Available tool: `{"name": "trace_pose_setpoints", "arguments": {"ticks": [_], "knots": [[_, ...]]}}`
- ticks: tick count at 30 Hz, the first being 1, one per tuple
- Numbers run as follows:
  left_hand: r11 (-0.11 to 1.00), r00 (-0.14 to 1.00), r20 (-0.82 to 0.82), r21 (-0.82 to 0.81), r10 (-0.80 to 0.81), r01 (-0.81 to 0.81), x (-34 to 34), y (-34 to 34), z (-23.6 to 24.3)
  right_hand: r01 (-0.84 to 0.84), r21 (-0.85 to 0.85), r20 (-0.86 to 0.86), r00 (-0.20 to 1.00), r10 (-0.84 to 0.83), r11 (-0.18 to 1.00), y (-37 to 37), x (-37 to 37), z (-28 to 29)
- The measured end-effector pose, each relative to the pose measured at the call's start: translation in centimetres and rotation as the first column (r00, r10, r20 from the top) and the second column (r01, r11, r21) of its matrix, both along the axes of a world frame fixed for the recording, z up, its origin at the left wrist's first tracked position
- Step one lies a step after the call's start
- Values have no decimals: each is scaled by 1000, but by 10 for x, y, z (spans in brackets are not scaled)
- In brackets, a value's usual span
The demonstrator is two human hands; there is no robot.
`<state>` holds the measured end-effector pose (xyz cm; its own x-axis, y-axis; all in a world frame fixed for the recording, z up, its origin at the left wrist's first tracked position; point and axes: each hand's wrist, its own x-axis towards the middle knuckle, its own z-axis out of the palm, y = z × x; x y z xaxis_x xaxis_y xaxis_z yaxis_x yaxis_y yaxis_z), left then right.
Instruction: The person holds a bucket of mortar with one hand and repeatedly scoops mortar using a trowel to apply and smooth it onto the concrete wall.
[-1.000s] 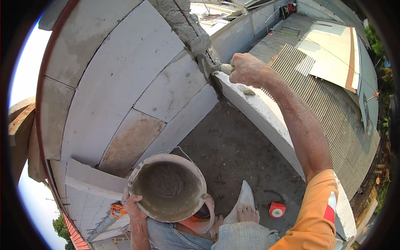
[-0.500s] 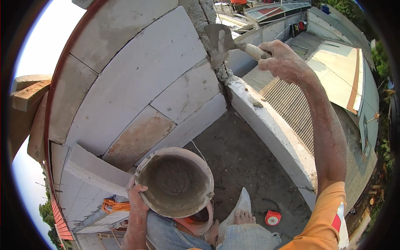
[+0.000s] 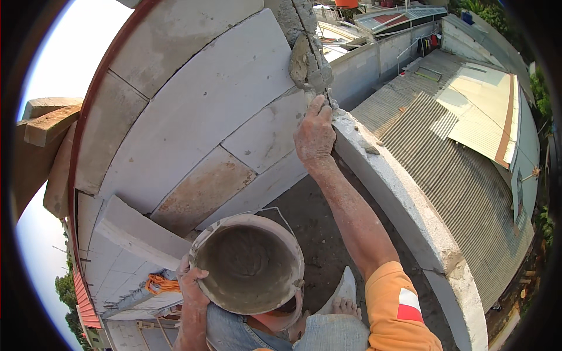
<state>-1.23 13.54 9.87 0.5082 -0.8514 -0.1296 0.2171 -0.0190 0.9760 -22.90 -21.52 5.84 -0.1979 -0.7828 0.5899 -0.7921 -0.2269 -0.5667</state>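
Observation:
My left hand (image 3: 193, 278) grips the left rim of a bucket (image 3: 297, 250) of wet grey mortar, held over my legs. My right hand (image 3: 316, 131) is closed on the trowel, whose handle is hidden behind it; the grey blade (image 3: 300, 58) points up against the rough mortared column (image 3: 284, 17), where the block wall (image 3: 193, 82) meets a low block ledge (image 3: 386, 181). A small mortar lump (image 3: 369, 146) lies on the ledge, just right of my hand. An orange container (image 3: 287, 317) is partly visible under the bucket.
A loose block (image 3: 134, 231) projects beside the bucket. My feet are on the dark floor (image 3: 304, 216) inside the ledge. Beyond the ledge lie lower corrugated roofs (image 3: 462, 205). Wooden pieces (image 3: 52, 123) are at the far left, and orange cloth or cord (image 3: 161, 284) at lower left.
My right hand has swung down and to the left, turning the trowel upright against the column. The view has shifted slightly. My left hand still grips the bucket.

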Motion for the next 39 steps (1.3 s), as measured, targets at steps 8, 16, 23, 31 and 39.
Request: {"name": "trace_pose_setpoints", "arguments": {"ticks": [8,16,23,31,39], "knots": [[1000,1000,-24,-3,18,-18,3,-1,0,-425,128,-149,885,441,896,68,-107,6],[1000,1000,-15,12,0,0,3,-7,-5,-577,399,319,816,483,713,17,-154,57],[1000,1000,-30,-13,8,-8,-2,-1,2,-562,520,186,809,557,643,3,-163,152],[999,999,-14,20,-29,30,-7,-16,2,-589,409,-121,722,682,697,-5,-176,195],[1000,998,-57,9,11,-11,-3,-11,2,-581,376,223,813,538,722,4,-179,161]]}}
